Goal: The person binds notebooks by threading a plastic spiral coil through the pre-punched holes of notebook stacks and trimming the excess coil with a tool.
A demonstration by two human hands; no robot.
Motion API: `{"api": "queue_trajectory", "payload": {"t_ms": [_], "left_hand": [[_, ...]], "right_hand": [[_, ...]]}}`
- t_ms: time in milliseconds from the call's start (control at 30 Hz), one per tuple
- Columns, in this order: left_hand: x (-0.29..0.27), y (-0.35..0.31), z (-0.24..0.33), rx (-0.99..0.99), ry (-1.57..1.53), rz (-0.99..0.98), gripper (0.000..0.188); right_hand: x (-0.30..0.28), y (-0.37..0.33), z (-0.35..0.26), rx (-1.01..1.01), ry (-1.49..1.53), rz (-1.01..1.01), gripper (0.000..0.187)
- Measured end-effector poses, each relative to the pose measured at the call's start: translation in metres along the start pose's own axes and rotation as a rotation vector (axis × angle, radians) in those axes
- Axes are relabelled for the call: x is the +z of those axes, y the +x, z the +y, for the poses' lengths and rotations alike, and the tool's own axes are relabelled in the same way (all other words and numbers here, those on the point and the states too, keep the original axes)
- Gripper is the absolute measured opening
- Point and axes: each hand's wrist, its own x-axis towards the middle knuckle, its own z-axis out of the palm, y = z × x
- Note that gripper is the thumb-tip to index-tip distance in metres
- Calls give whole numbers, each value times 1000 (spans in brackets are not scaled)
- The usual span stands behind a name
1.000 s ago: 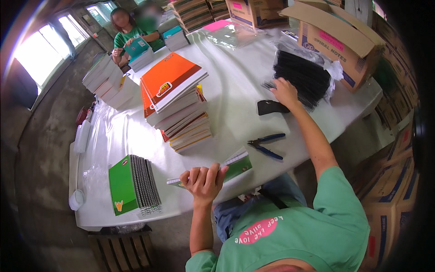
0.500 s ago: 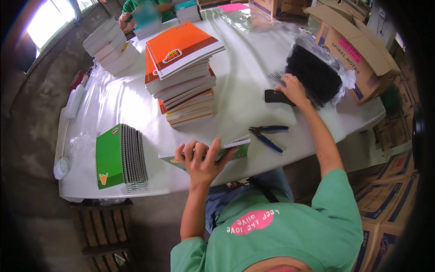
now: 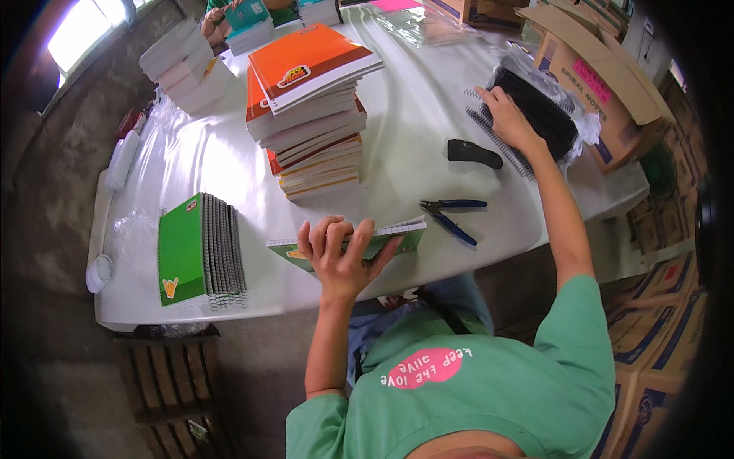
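My left hand (image 3: 336, 252) is closed round a green notebook (image 3: 405, 241), holding it on edge near the front of the table with its page edges up. At the back right, my right hand (image 3: 508, 122) has its fingers curled on a black spiral binding coil (image 3: 480, 118) at the left side of a coil pile (image 3: 535, 107) in crumpled plastic. Blue-handled cutting pliers (image 3: 455, 218) lie with handles spread, right of the notebook. Beyond them rests a curved black object (image 3: 472, 153) whose kind I cannot tell.
A tall stack of orange-covered notebooks (image 3: 306, 115) stands mid-table. Coil-bound green notebooks (image 3: 183, 252) lie at the left front. White stacks (image 3: 180, 65) sit farther back, near another person's hand (image 3: 215, 19). An open cardboard box (image 3: 589, 84) stands behind the coils.
My right hand has moved slightly back, away from the black object, and a coil now stands apart from the pile's left edge. My left hand keeps the green notebook in place.
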Motion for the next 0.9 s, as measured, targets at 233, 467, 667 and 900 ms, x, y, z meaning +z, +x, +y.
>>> {"api": "queue_trajectory", "payload": {"t_ms": [233,467,667,900], "left_hand": [[2,-2,4,-46,2,-3,36],[1,-1,11,-71,-6,-5,36],[1,-1,11,-100,-8,-13,36],[2,1,13,-117,-4,6,34]], "right_hand": [[-51,-65,-126,-341,678,-284,33],[-39,-89,-150,-184,823,-146,21],[-31,-86,-148,-301,888,-149,26],[-29,-88,-145,-220,1062,-234,23]]}}
